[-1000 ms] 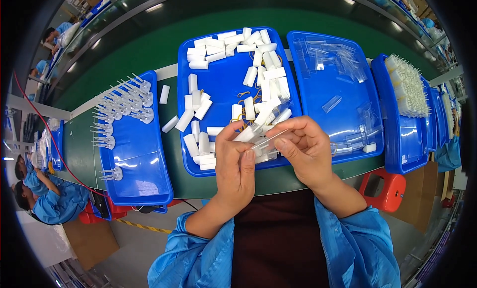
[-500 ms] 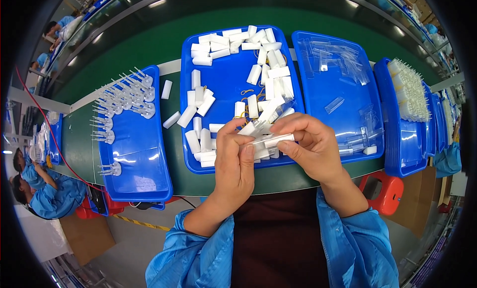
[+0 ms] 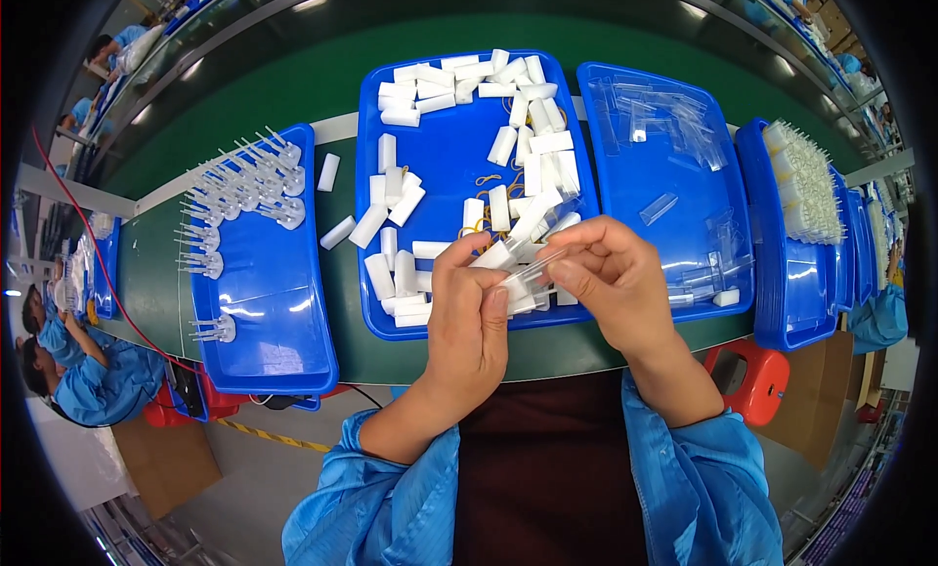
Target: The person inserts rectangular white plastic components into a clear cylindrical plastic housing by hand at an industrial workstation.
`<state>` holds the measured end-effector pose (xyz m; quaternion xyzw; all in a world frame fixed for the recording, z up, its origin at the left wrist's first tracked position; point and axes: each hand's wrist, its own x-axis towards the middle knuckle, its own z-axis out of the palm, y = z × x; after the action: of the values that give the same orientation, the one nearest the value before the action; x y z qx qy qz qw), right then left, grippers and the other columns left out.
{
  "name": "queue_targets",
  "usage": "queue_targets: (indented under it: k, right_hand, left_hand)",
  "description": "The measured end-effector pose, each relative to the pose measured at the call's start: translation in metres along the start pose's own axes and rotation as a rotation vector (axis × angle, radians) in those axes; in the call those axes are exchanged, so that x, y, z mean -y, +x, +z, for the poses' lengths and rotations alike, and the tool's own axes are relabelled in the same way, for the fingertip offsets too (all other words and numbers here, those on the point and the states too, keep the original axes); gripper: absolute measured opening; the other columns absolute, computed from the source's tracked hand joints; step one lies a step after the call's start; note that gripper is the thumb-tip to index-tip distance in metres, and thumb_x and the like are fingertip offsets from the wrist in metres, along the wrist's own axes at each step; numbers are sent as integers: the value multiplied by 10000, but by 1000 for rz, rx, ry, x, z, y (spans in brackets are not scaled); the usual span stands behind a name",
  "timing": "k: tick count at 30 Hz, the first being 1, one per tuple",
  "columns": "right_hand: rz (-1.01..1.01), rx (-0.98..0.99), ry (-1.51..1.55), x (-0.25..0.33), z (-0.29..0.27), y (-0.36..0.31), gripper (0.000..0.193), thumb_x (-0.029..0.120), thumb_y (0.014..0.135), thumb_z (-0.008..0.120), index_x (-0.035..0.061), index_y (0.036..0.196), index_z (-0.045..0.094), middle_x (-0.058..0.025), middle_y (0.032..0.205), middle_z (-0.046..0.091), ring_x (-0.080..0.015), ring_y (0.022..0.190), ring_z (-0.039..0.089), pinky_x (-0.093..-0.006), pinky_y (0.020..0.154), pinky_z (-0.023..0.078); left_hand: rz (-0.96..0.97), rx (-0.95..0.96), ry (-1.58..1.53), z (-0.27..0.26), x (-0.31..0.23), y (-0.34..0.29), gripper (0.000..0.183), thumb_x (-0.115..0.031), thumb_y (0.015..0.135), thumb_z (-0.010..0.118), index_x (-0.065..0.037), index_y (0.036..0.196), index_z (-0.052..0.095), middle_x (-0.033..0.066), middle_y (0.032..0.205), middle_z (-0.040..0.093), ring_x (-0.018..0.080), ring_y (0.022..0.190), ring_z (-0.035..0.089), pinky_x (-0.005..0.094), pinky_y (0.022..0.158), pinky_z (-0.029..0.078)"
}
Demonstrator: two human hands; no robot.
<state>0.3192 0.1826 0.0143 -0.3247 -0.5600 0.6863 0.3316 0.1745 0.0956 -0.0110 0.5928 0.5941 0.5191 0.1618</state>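
Between my two hands a clear plastic tube (image 3: 531, 272) is held at a slant, its right end higher. My left hand (image 3: 464, 317) closes on its lower end with thumb and bent fingers. At the upper end my right hand (image 3: 621, 288) pinches it between thumb and fingertips. Part of the tube is hidden by the fingers, and its contents are hard to make out. Right below the hands is the blue tray (image 3: 430, 161), holding many white blocks (image 3: 405, 207) and some yellow rubber bands (image 3: 473, 214).
On the right, a blue tray (image 3: 625, 185) carries clear plastic pieces (image 3: 674, 126). Beyond it, stacked blue trays (image 3: 772, 302) hold white bristly pieces (image 3: 803, 180). A left blue tray (image 3: 264, 356) holds clear pronged parts (image 3: 283, 212). Two white blocks (image 3: 329, 172) lie on the green table (image 3: 156, 273).
The clear tube has tilted, its right end rising. The white piece seen at my right fingertips before no longer shows there. My right fingers have shifted slightly up.
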Motion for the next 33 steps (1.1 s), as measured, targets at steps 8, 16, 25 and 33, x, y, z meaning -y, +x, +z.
queue_targets:
  k: [8,16,25,33]
  right_hand:
    - [-120,64,-116,6,-5,0,194,-3,812,634,-32,1000,596,-125,976,615,-171,909,611,-266,795,490]
    - [-286,-88,-230,-4,6,-6,204,114,714,737,73,887,636,-44,906,638,-185,837,593,-294,748,418]
    - [-293,98,-414,-7,6,-12,232,55,739,723,52,920,578,-54,952,618,-151,951,444,-287,872,355]
    - [-558,111,-602,10,-11,-11,252,125,694,767,78,869,592,-52,878,656,-200,925,488,-330,862,340]
  left_hand:
    - [-11,-3,-76,-1,4,-3,166,-107,926,439,21,1020,489,235,1236,387,299,1047,468,356,861,391]
    - [-21,-252,-455,19,5,-15,708,-658,868,269,-108,1313,240,198,1427,220,320,1308,277,412,1047,229]
    - [147,-203,-317,25,12,-19,894,-751,805,149,-144,1441,-11,274,1460,78,418,1356,124,504,1055,151]
    - [95,168,-571,-7,11,-2,668,-203,853,501,-77,1390,125,245,1410,186,355,1319,238,427,1037,265]
